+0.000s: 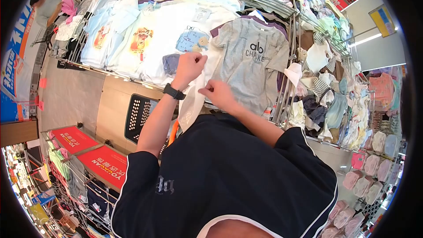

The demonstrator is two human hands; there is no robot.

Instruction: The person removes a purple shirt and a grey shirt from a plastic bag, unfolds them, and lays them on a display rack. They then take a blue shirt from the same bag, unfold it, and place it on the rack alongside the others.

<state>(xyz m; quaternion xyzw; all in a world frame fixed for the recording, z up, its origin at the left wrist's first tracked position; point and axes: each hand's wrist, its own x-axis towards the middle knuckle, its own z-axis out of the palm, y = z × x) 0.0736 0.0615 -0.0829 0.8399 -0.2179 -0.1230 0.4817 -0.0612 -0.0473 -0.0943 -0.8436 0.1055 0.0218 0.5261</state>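
My left hand point(190, 68) is raised over the near edge of the clothes display, wrist bent and fingers curled nearly closed, with a black watch point(174, 91) on that wrist. My right hand point(217, 94) is lower and just to the right, forearm angled in from the side, thumb and fingertips drawn together. The white cloth point(191, 108) hangs between them, down toward my dark shirt point(238, 163); I can't tell which fingers have hold of it.

Beyond my hands, garments lie spread on a metal rack point(128, 78): a grey top point(253, 77) with black lettering to the right, a white shirt point(190, 28) with a blue print and a bear ahead, and printed pale shirts point(141, 39) to the left. A small blue bundle point(171, 64) is beside my left hand.

Below the rack, a black perforated basket point(137, 117) stands near an orange strip point(173, 133), over tan floor tiles point(75, 99). Small clothes point(326, 101) are heaped on the right-hand rack, with pale packs point(362, 186) farther down. Red signs point(104, 164) top another rack at lower left, and a person point(48, 8) is at upper left.
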